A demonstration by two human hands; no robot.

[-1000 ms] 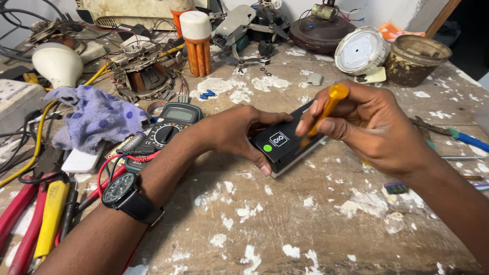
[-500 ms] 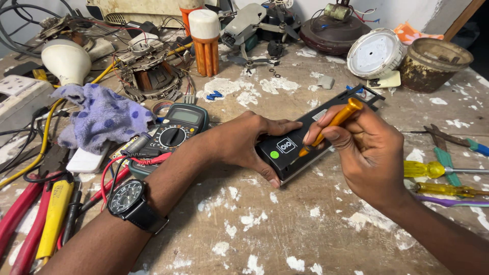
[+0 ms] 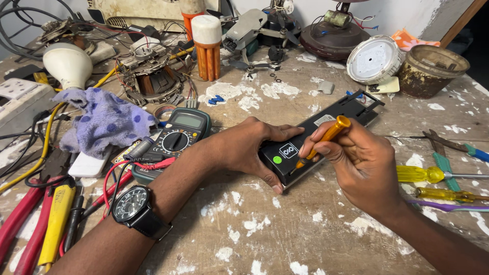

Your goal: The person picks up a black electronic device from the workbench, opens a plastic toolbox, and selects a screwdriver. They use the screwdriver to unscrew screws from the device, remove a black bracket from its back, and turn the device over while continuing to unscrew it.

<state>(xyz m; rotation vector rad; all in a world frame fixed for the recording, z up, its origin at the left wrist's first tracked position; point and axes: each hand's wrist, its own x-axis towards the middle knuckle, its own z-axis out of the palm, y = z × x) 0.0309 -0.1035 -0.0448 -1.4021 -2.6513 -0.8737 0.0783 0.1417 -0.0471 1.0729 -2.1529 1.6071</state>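
Two hands meet on one black box (image 3: 318, 140) at mid-bench, its long axis running from near-left up to far-right. Far left: red-and-yellow pliers (image 3: 48, 224), a white bulb (image 3: 69, 63), a nubby purple cloth (image 3: 104, 119) slumped on wires. Next, a dark green multimeter (image 3: 175, 137) with red and black leads, just left of the box. The left hand (image 3: 249, 147), a black watch (image 3: 133, 206) on its wrist, clamps the box's near end, fingers curled over the top edge and thumb under the near edge. The box is smooth, hard plastic, flat and slab-like, with a green dot and white emblem on its face. The right hand (image 3: 364, 165) comes from the right, fingers pinched round a small orange-handled screwdriver (image 3: 322, 142); the shaft slants down-left, tip touching the face beside the emblem. Right of that, apart: yellow-handled screwdrivers (image 3: 433, 175), a rusty pot (image 3: 430, 69). The wooden bench (image 3: 316, 239) is rough, flecked with white paint.
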